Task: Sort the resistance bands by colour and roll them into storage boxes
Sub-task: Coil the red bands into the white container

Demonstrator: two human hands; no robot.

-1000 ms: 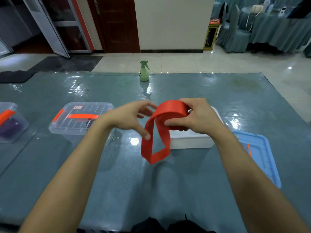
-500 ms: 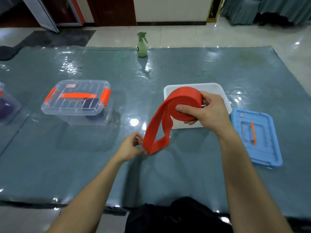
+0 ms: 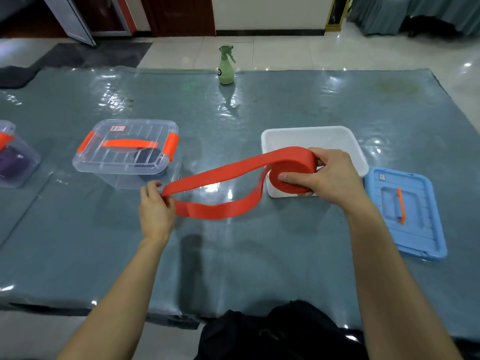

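Note:
A red resistance band (image 3: pixel 220 193) is partly rolled. My right hand (image 3: pixel 328 175) grips the rolled part over the front edge of an open white box (image 3: pixel 311 136). The loose loop of the band stretches left above the table, and my left hand (image 3: pixel 155 209) pinches its far end. A blue lid (image 3: pixel 407 211) with an orange handle lies flat to the right of the white box.
A clear box (image 3: pixel 127 152) with orange clips and a dark band inside stands closed at the left. Another clear box (image 3: pixel 13 157) holding a purple band is cut off by the left edge. A green spray bottle (image 3: pixel 226 66) stands at the table's far edge.
My left hand has pulled the loose end of the red band out to the left, so the loop now lies long and stretched. My right hand kept hold of the roll.

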